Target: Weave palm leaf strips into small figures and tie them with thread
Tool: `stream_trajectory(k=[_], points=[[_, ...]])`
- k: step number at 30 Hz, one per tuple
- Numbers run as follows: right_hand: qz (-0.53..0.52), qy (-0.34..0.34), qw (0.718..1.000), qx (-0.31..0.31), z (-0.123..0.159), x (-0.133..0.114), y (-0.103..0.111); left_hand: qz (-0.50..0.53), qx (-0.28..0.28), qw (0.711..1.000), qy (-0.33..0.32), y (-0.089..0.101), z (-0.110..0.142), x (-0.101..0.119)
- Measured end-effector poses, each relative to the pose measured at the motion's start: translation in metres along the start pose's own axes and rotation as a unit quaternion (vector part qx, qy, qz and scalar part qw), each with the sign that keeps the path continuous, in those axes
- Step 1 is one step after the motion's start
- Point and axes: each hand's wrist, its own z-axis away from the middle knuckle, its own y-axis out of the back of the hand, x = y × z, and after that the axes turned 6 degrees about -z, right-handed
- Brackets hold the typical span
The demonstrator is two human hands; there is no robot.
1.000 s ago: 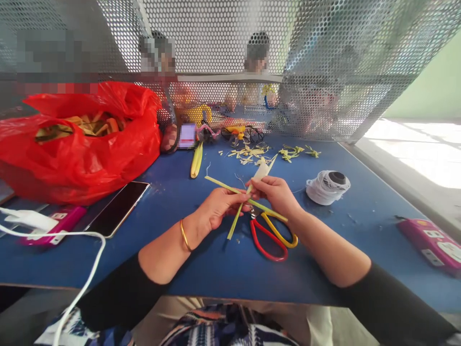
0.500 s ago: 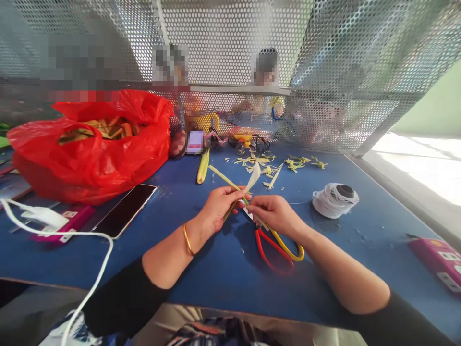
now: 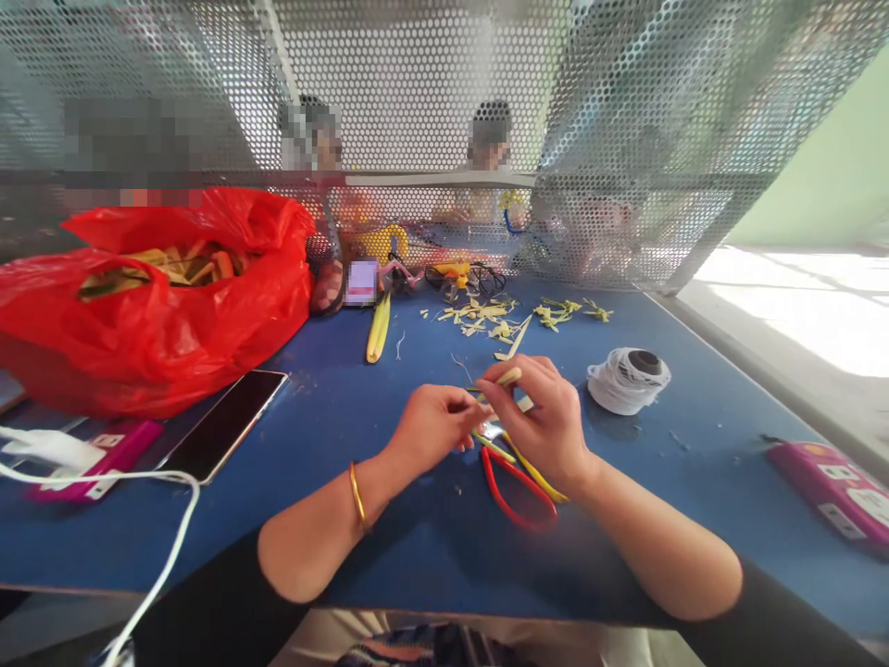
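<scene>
My left hand (image 3: 436, 424) and my right hand (image 3: 545, 417) meet over the middle of the blue table, fingertips nearly touching. Both are closed on a pale yellow-green husk strip (image 3: 510, 377); one end pokes out above the right fingers, and the fingers hide much of the rest. Just beneath the hands lie scissors (image 3: 519, 500) with a red and a yellow handle, their blades partly covered. A folded husk piece (image 3: 379, 330) rests farther back to the left. A spool of white thread (image 3: 629, 382) stands to the right of my right hand.
Husk scraps (image 3: 482, 315) are scattered behind the hands. On the left are a red plastic bag (image 3: 264, 287) with husks inside, a phone (image 3: 226, 421) and a white cable (image 3: 191, 509). A magenta box (image 3: 833, 486) lies right. People sit behind a perforated metal screen (image 3: 417, 83).
The long strip that stuck out across both hands is now mostly gathered between the fingers. My right hand has turned and lifted slightly, its fingertips closer to the left ones. The view has shifted.
</scene>
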Motion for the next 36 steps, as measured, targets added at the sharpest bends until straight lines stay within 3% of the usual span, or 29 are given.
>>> stream_trajectory(k=[2, 6, 11, 19, 27, 34, 36], points=[[0.031, 0.051, 0.998, -0.001, 0.001, -0.002, 0.001, 0.091, 0.030, 0.994, 0.048, 0.004, -0.004, 0.002], [0.159, 0.163, 0.972, -0.063, 0.007, -0.002, -0.005, 0.259, 0.049, 0.957, 0.123, 0.008, -0.010, 0.003], [0.221, 0.141, 0.964, -0.040, 0.012, 0.002, -0.013, 0.362, 0.006, 0.925, 0.117, 0.009, -0.013, -0.001], [0.205, 0.101, 0.973, -0.003, 0.010, 0.007, -0.014, 0.406, -0.025, 0.905, 0.124, 0.014, -0.010, 0.008], [0.202, 0.120, 0.972, -0.023, 0.011, 0.007, -0.014, 0.370, 0.006, 0.925, 0.083, 0.010, -0.008, 0.005], [0.180, 0.254, 0.941, -0.134, 0.009, 0.007, -0.016, 0.362, 0.040, 0.929, 0.067, 0.011, -0.009, 0.004], [0.171, 0.262, 0.940, -0.136, 0.010, 0.008, -0.017, 0.360, 0.034, 0.930, 0.065, 0.009, -0.008, 0.004]])
